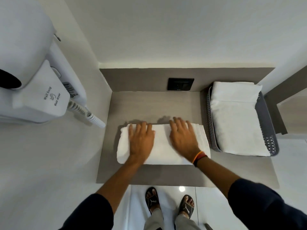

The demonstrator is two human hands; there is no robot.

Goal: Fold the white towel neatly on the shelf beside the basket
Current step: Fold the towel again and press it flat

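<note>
The white towel [162,146] lies folded into a thick rectangle on the grey-brown shelf [149,105], just left of the basket [265,120]. My left hand [141,140] rests flat on the towel's left half, palm down, fingers spread. Over the right half, my right hand [183,136] also presses flat, fingers apart, slightly blurred. Neither hand grips the cloth. The towel's layered edges show at its right end, a small gap away from the basket.
The grey perforated basket holds another folded white towel [235,120]. A black wall socket [180,84] sits on the back panel. A white wall-hung hair dryer [33,83] with a coiled cord [88,115] hangs at the left. Below the shelf edge are my sandalled feet.
</note>
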